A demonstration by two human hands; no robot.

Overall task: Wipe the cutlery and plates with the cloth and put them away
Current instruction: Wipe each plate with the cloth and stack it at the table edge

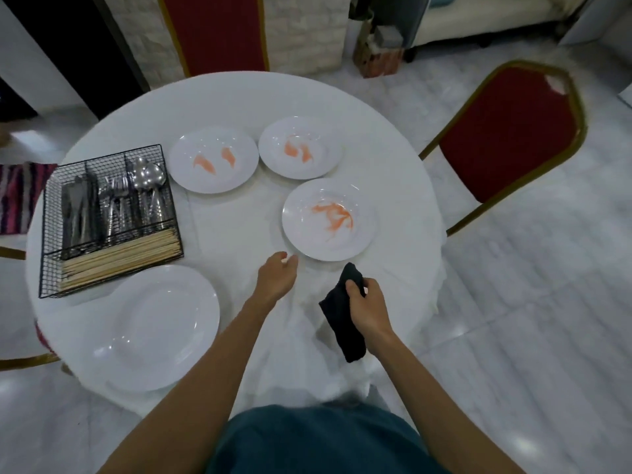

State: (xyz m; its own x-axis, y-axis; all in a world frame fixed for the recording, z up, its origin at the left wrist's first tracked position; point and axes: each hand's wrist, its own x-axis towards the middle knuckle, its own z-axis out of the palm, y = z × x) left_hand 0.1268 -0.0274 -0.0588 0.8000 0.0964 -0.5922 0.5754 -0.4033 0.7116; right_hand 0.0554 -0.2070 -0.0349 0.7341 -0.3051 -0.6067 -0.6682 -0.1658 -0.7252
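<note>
Gripping a black cloth (pixel 343 319) with curled fingers and thumb, the right hand (pixel 368 311) is over the round white table (pixel 239 104), far to the right of the black wire basket (pixel 51 241). The cloth hangs down from the fist, and one end sticks up past the thumb. The left hand (pixel 277 280) is between the basket and the right hand. Its fingers are loosely bent and hold nothing. Their tips are just beside the rim of a white plate (pixel 359 242) with orange smears on it; I cannot tell if they touch it. A second smeared plate (pixel 191 179) sits just beside the basket's far right corner, and a third smeared plate (pixel 323 162) is further right. A clean white plate (pixel 154 331) lies just in front of the basket, near the table's edge. Inside the basket, knives (pixel 79 213) fill the left slot, forks (pixel 118 203) the middle one and spoons (pixel 147 176) the right one. Wooden chopsticks (pixel 123 260) lie across the front part. A red chair (pixel 506 138) stands well to the right of the basket, past the table.
</note>
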